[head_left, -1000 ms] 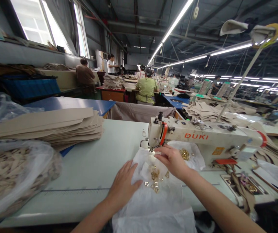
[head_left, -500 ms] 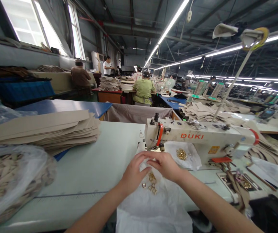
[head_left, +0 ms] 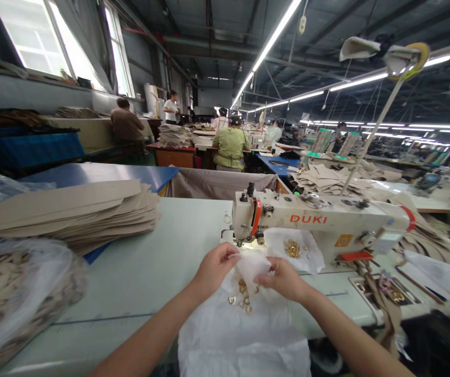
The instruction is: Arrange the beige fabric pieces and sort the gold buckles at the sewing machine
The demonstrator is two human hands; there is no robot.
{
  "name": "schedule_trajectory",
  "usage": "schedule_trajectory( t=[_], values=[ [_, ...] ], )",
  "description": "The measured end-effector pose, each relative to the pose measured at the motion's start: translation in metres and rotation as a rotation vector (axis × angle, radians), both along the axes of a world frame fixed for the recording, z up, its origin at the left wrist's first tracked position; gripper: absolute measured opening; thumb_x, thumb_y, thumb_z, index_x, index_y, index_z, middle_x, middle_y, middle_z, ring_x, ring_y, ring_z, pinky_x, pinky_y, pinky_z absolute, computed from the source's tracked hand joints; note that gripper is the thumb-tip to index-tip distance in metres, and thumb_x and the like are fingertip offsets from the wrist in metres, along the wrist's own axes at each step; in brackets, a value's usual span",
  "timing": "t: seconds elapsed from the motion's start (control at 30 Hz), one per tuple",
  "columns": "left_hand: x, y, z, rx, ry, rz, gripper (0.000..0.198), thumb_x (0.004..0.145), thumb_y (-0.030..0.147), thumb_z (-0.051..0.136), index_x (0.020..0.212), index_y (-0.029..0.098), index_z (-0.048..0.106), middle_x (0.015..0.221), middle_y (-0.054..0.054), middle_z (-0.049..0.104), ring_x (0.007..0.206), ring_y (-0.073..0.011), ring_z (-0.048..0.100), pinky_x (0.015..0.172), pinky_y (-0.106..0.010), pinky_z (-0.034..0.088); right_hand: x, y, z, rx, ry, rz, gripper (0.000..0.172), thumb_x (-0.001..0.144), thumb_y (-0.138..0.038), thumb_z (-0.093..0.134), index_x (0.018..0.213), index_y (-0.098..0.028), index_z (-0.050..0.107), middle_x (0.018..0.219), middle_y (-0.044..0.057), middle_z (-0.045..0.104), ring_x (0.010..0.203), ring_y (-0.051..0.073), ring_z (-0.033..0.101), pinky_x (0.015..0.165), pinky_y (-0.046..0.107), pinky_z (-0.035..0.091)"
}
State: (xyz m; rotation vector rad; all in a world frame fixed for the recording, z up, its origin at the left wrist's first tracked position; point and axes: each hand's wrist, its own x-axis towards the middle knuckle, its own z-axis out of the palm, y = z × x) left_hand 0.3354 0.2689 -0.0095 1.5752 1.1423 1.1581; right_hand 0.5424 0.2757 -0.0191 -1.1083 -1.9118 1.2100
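Note:
My left hand pinches the left edge of a small white translucent sheet or bag, in front of the sewing machine's needle area. At its right edge, my right hand has closed its fingers on the same piece. Below it, several gold metal rings lie on a larger white sheet that hangs over the table's front edge. The white sewing machine stands just behind my hands. Beside its needle end, more gold rings rest on another white sheet.
Stacked beige fabric strips and a clear bag of beige pieces occupy the left. A metal tray with rings and straps is at the right. People, including one in green, sit or stand farther back.
My hands have moved apart, and the white piece now shows stretched between them. The view has shifted slightly.

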Motion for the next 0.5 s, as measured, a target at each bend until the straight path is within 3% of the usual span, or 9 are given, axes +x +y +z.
schedule_trajectory(
  t=[0.1,0.2,0.37,0.5],
  values=[
    [0.003,0.001,0.002,-0.006,-0.052,-0.031,0.019,0.074,0.037,0.057,0.076,0.019,0.052,0.084,-0.004,0.064,0.08,-0.0185,0.06,0.073,-0.03,0.048,0.003,0.003,-0.009,-0.022,0.053,-0.066,0.03,0.073,-0.046,0.064,0.066,-0.017,0.058,0.056,-0.003,0.057,0.052,0.011,0.047,0.052,0.023,0.039],
    [0.003,0.0,0.004,-0.051,-0.113,-0.045,0.024,0.074,0.041,0.059,0.078,0.019,0.05,0.087,-0.004,0.064,0.082,-0.0184,0.06,0.074,-0.03,0.048,0.003,0.004,-0.011,0.013,0.131,-0.104,0.037,0.076,-0.054,0.059,0.068,-0.018,0.058,0.063,-0.001,0.06,0.057,0.013,0.051,0.057,0.025,0.043],
    [-0.002,-0.005,0.001,-0.088,-0.12,-0.023,0.028,0.074,0.045,0.06,0.077,0.019,0.049,0.073,0.001,0.058,0.071,-0.0158,0.056,0.068,-0.028,0.046,0.003,0.001,-0.006,0.201,0.028,-0.129,0.034,0.087,-0.046,0.048,0.07,-0.018,0.059,0.072,0.001,0.062,0.07,0.017,0.056,0.067,0.027,0.044],
    [-0.01,-0.011,-0.009,-0.148,-0.093,-0.056,0.029,0.075,0.044,0.059,0.089,0.019,0.051,0.088,-0.004,0.064,0.084,-0.0202,0.06,0.075,-0.032,0.048,0.001,-0.002,0.002,0.373,-0.084,-0.142,0.031,0.09,-0.037,0.045,0.066,-0.019,0.056,0.069,0.002,0.06,0.067,0.016,0.054,0.064,0.026,0.04]
  ],
)
